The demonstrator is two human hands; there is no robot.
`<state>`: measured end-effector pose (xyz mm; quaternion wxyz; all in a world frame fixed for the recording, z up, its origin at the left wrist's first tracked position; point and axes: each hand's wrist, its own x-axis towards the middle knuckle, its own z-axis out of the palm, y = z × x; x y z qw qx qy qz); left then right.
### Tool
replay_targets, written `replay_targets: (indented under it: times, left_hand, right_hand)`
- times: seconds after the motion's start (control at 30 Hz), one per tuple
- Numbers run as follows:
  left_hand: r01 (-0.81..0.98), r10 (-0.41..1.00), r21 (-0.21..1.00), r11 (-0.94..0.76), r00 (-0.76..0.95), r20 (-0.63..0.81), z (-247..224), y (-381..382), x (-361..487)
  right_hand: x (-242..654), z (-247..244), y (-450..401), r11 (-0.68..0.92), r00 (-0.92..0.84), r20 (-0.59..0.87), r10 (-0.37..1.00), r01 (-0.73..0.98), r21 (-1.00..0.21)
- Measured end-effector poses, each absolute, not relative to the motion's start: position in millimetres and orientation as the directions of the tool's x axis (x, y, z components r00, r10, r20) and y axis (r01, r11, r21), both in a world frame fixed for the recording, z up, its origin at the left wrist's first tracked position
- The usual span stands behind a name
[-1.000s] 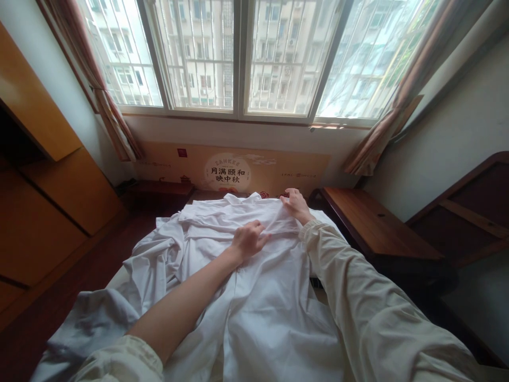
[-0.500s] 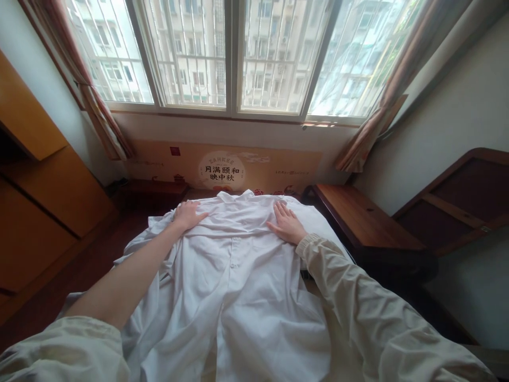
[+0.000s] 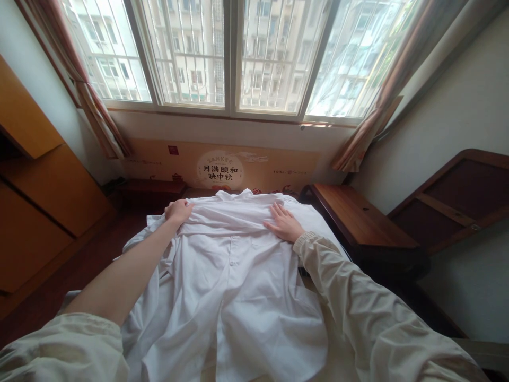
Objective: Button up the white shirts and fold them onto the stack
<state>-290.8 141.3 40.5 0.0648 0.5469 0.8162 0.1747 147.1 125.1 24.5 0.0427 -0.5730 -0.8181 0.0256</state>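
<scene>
A white button-up shirt (image 3: 238,276) lies spread out, its collar at the far end and its hem toward me. My left hand (image 3: 178,211) is closed on the cloth at the shirt's upper left, near the shoulder. Flat on the upper right of the shirt rests my right hand (image 3: 284,222), its fingers stretched out. Creases run across the chest between the two hands. The surface below is mostly hidden by the cloth.
Beyond the shirt are a beige printed panel (image 3: 159,164) and a barred window with curtains (image 3: 93,114). A wooden table (image 3: 358,215) stands at the right, an orange-brown cabinet (image 3: 43,212) at the left. A dark framed panel (image 3: 433,212) leans at the far right.
My left hand has moved slightly left and its fingers have closed on the cloth. The cloth across the upper chest is pulled straighter. My right hand has stayed nearly still.
</scene>
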Motion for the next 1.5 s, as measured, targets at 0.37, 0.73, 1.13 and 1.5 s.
replay_targets:
  times: [0.37,0.73,1.13,1.5]
  left_hand:
    - [0.945,0.953,0.228,0.235,-0.270,0.137,36,118,-292]
    - [0.987,0.930,0.150,0.052,-0.103,0.352,56,92,-326]
    - [0.870,0.841,-0.067,-0.488,0.489,0.232,54,74,-288]
    - [0.819,0.818,-0.073,-0.569,0.573,0.047,53,67,-311]
  right_hand:
    - [145,26,125,0.348,-0.348,0.008,0.937,0.937,-0.037]
    - [146,22,118,0.491,-0.485,0.162,0.860,0.871,-0.001]
    - [144,28,112,0.639,-0.637,0.073,0.768,0.769,-0.009]
    - [146,31,110,0.669,-0.669,0.040,0.742,0.743,0.014]
